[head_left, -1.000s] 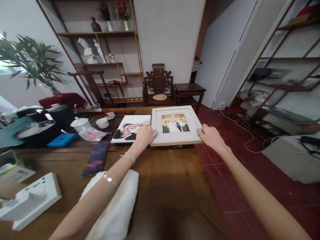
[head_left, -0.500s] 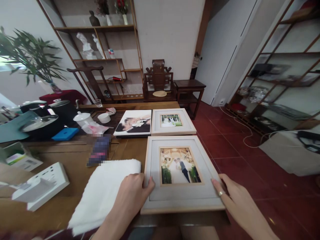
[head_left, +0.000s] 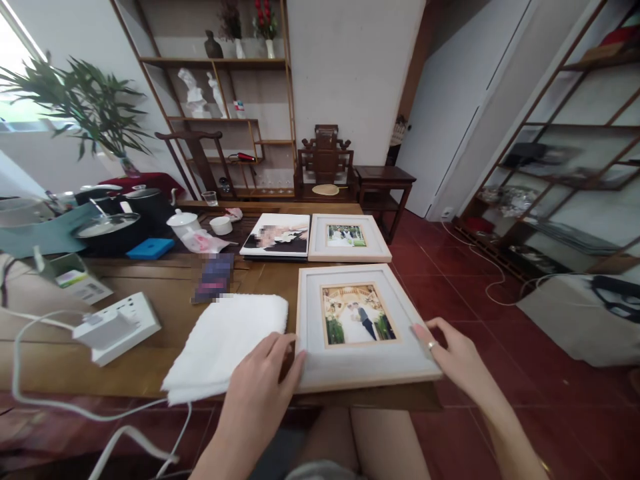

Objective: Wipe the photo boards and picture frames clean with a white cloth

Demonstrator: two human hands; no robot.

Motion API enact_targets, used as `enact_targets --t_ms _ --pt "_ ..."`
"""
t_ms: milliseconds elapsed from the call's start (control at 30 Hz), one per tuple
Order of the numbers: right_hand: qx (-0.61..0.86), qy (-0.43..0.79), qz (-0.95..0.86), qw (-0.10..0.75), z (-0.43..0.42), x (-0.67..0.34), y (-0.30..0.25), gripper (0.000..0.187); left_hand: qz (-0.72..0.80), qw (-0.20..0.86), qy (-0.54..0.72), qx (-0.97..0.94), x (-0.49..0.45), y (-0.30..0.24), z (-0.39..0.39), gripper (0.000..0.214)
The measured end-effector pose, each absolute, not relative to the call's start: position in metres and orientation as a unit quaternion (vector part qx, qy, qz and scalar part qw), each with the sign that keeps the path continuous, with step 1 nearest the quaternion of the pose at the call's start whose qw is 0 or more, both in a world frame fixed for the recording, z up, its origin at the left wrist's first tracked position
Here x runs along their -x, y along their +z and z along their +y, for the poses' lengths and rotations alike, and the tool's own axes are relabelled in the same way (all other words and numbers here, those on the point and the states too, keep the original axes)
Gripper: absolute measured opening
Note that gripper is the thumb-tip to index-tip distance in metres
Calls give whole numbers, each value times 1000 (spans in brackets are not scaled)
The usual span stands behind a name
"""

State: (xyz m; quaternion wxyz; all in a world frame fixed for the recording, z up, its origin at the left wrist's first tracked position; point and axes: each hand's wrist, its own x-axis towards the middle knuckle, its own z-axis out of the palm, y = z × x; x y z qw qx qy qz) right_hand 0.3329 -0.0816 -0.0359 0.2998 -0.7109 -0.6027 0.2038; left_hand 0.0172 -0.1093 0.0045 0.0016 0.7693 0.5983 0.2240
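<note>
The person's left hand [head_left: 263, 381] and right hand [head_left: 456, 353] are at opposite sides of a near picture frame [head_left: 359, 320], which lies face up at the near right corner of the wooden counter [head_left: 55, 363]. The right thumb presses on top of the right rim with the fingers curled round the outside, pinching that edge; a ring shows on this hand. The left thumb is at the left rim, set apart from the fingers, whose tips go out of sight along the frame's side, so whether they grip it I cannot tell. The near frame has a pale border round a photo of a couple under an arch. Just beyond it lies a far picture frame [head_left: 350, 237] of the same kind, close beside a photo panel [head_left: 277, 235], partly blurred out. A folded white towel [head_left: 227, 343] lies left of the near frame, close to the left hand. Farther left are a white power strip [head_left: 120, 327], with cords hanging past the counter's edge, and a blue box [head_left: 150, 249].
</note>
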Motion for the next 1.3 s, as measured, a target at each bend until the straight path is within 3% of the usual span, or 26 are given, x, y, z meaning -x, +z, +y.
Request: enact_targets --t_ms 100,233,367,500,700,900,1067,1300 --pt "643 310 -569 408 -64 -335 -43 44 548 -85 363 -749 5 -4 -132 8" --pt "568 413 -534 471 -54 -335 -51 56 543 -178 381 -727 35 -23 -145 12" --pt "545 423 -564 453 -58 -336 -58 61 504 -199 353 -763 51 -39 -142 19" --pt "559 351 -613 434 -55 -336 -59 49 475 -179 268 -819 51 -38 -133 4" --pt "532 256 -691 416 -42 -324 -55 45 490 -170 185 -835 55 -32 -113 20" --pt "480 295 -695 447 -41 -304 -61 44 491 -183 294 -800 59 -33 -98 25" --pt "470 302 -691 459 -41 -295 -61 45 469 -227 411 -748 30 -2 -76 24" --pt "503 294 -700 412 -45 -294 -53 43 438 -144 183 -868 -17 -6 -18 35"
